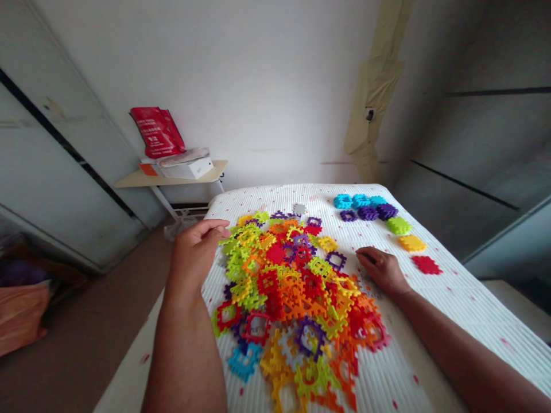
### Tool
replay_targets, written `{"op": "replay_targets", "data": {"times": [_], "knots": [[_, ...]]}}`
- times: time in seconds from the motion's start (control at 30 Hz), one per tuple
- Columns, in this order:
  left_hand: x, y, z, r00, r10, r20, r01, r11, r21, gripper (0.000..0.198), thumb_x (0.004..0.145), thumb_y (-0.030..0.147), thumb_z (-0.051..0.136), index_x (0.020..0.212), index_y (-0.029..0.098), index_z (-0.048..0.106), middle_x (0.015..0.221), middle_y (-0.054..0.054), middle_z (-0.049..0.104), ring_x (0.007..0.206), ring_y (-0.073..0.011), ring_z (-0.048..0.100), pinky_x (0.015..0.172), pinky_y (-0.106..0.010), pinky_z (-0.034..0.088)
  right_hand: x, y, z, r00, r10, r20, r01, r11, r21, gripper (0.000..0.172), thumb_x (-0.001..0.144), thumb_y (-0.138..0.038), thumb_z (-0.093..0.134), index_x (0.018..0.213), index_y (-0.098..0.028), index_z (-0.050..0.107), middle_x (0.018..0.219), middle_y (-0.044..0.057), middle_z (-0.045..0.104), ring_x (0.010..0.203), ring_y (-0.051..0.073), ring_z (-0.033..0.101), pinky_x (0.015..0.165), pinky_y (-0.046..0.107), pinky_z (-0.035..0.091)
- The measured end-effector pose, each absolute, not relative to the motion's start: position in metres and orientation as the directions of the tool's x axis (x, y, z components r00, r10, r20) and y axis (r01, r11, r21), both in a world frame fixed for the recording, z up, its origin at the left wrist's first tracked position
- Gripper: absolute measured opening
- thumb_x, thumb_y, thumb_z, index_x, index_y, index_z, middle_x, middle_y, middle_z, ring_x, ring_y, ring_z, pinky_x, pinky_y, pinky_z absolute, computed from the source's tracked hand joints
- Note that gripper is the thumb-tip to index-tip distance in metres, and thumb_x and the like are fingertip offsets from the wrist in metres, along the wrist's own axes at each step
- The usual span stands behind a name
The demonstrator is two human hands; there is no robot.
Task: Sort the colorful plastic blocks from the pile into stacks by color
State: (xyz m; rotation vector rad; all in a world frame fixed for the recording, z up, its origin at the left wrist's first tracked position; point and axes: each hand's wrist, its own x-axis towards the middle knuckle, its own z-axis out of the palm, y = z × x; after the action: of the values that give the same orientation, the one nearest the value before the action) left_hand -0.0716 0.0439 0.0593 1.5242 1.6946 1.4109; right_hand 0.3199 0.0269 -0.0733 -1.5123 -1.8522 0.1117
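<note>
A big heap of colourful interlocking plastic pieces point(293, 292) lies on a white ribbed mat point(451, 298). My left hand point(196, 246) hovers at the heap's left edge, its fingers curled loosely toward the green pieces; nothing shows in it. My right hand point(381, 268) rests on the mat at the heap's right edge, fingers bent and pressed down; what they hold, if anything, is hidden. Sorted stacks sit at the far right: blue pieces point(359, 201), purple pieces point(368, 213), a green piece point(398, 225), a yellow piece point(412, 243) and a red piece point(426, 265).
A small beige shelf point(172, 179) by the wall carries a white box point(187, 167) and a red bag point(157, 132). Grey cabinet doors point(51, 172) run along the left. An orange bag point(21, 315) lies on the floor at left.
</note>
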Motion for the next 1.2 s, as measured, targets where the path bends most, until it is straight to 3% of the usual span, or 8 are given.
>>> {"op": "replay_targets", "data": {"times": [0.47,0.6,0.77,0.87,1.0,1.2], "knots": [[-0.055,0.011,0.086,-0.133,0.887,0.441,0.521,-0.316,0.793,0.027,0.077,0.033,0.053,0.092,0.018,0.068,0.075,0.000,0.070,0.067,-0.0142,0.060,0.065,-0.024,0.044,0.328,0.037,-0.084,0.082,0.898,0.432,0.796,0.201,-0.570,0.034,0.076,-0.044,0.045,0.081,-0.018,0.068,0.078,0.005,0.071,0.067,0.019,0.064,0.066,0.028,0.049],[-0.055,-0.006,0.087,0.008,0.924,0.381,0.630,-0.301,0.716,0.023,0.076,0.032,0.053,0.086,0.020,0.069,0.077,0.000,0.070,0.069,-0.0150,0.060,0.065,-0.023,0.042,0.328,0.037,-0.082,0.081,0.899,0.431,0.788,0.207,-0.580,0.035,0.076,-0.044,0.045,0.080,-0.018,0.068,0.077,0.005,0.071,0.064,0.019,0.064,0.064,0.028,0.049],[-0.075,-0.050,0.049,0.172,0.984,0.049,0.790,-0.167,0.590,0.018,0.072,0.034,0.056,0.064,0.021,0.066,0.064,-0.001,0.066,0.062,-0.0166,0.058,0.060,-0.025,0.040,0.329,0.037,-0.083,0.034,0.899,0.436,0.785,0.246,-0.569,0.032,0.077,-0.042,0.045,0.079,-0.019,0.068,0.073,0.004,0.070,0.060,0.018,0.063,0.060,0.028,0.048],[-0.088,-0.083,0.011,0.205,0.975,-0.090,0.823,-0.122,0.554,0.012,0.069,0.028,0.058,0.068,0.021,0.067,0.071,-0.002,0.066,0.070,-0.0182,0.061,0.067,-0.027,0.043,0.329,0.038,-0.085,0.017,0.899,0.438,0.776,0.264,-0.572,0.032,0.077,-0.041,0.045,0.080,-0.019,0.068,0.074,0.004,0.070,0.061,0.018,0.063,0.061,0.028,0.048],[-0.090,-0.116,-0.031,0.172,0.982,-0.083,0.852,-0.106,0.513,0.029,0.066,0.028,0.061,0.093,0.025,0.069,0.098,-0.005,0.065,0.096,-0.0222,0.058,0.087,-0.034,0.044,0.328,0.039,-0.088,0.024,0.905,0.424,0.779,0.249,-0.576,0.031,0.078,-0.039,0.045,0.082,-0.018,0.068,0.076,0.004,0.070,0.065,0.018,0.064,0.062,0.027,0.048],[-0.089,-0.123,-0.068,0.096,0.994,0.054,0.912,-0.110,0.395,0.029,0.070,0.036,0.059,0.097,0.029,0.068,0.100,-0.004,0.064,0.100,-0.0236,0.056,0.091,-0.040,0.046,0.323,0.037,-0.084,0.020,0.903,0.429,0.786,0.251,-0.566,0.029,0.080,-0.034,0.042,0.082,-0.019,0.067,0.077,0.003,0.070,0.068,0.017,0.064,0.064,0.026,0.047]]}}
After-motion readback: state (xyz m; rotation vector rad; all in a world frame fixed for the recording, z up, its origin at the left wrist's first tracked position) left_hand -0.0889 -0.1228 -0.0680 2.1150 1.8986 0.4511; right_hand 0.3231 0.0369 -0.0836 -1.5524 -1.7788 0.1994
